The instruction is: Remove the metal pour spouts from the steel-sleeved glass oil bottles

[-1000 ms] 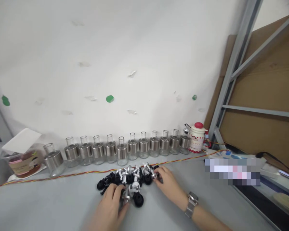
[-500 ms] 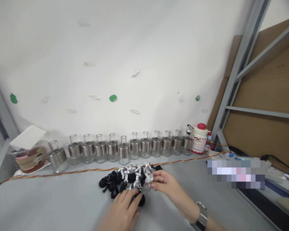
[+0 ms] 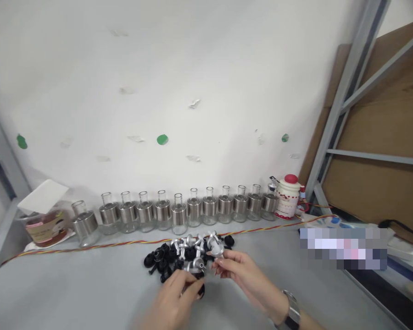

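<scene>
My right hand (image 3: 239, 270) is closed on a silver bottle pourer (image 3: 217, 250) at the right side of the pile, thumb and fingers around its lower part. At the front of the pile my left hand (image 3: 177, 295) has its thumb and fingers bent together; what lies between them is hidden. A black part (image 3: 201, 291) shows just beyond its thumb. Another silver pourer (image 3: 195, 265) lies between the two hands. Behind and to the left are several black stopper-like pieces (image 3: 161, 262) heaped with more silver pourers (image 3: 183, 250).
A row of glass bottles with steel sleeves (image 3: 145, 211) stands along the wall; the rightmost bottle (image 3: 270, 204) carries a pourer. A cream canister (image 3: 287, 197) is beside it, a tissue-topped container (image 3: 46, 224) at far left. A twisted red-yellow wire (image 3: 124, 243) crosses the table.
My right hand has closed further around the silver pourer and turned it more upright. My left fingers have drawn together, off the silver pourer in front of them. The view has shifted slightly.
</scene>
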A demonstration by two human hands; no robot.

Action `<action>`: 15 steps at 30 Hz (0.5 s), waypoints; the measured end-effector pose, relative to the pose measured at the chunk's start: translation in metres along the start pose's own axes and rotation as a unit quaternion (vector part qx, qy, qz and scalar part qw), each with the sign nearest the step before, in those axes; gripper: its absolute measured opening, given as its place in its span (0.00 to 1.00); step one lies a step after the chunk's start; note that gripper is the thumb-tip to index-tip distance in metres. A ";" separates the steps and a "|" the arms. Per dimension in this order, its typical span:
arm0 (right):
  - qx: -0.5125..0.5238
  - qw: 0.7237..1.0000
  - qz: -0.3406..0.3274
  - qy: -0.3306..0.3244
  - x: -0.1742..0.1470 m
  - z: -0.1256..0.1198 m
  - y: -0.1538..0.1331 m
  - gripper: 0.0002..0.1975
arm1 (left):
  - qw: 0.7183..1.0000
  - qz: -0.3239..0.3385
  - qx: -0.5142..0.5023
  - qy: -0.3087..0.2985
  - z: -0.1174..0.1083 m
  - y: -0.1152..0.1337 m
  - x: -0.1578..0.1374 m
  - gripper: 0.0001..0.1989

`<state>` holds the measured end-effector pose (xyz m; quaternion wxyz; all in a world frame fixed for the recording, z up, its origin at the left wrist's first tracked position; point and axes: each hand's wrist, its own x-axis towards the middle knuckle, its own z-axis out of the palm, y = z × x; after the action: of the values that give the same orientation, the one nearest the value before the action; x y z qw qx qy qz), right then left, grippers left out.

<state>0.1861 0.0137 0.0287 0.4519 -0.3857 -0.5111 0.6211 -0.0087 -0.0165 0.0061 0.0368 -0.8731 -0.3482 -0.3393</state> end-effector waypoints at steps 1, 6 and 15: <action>-0.019 1.000 -0.007 0.001 0.001 0.000 0.002 0.10 | 0.995 -0.059 -0.069 0.028 0.000 -0.002 0.000 0.13; -0.120 0.990 -0.037 -0.058 -0.002 0.009 0.010 0.13 | 0.825 -0.373 -0.406 0.124 -0.004 -0.010 0.009 0.12; -0.269 0.958 -0.055 -0.078 -0.019 0.023 0.014 0.08 | 0.738 -0.415 -0.519 0.112 -0.002 0.000 0.012 0.16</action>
<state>0.1679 -0.0118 0.0188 0.3240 -0.4145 -0.7133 0.4631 -0.0032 -0.0099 0.0149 -0.5282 -0.4812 -0.4394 -0.5445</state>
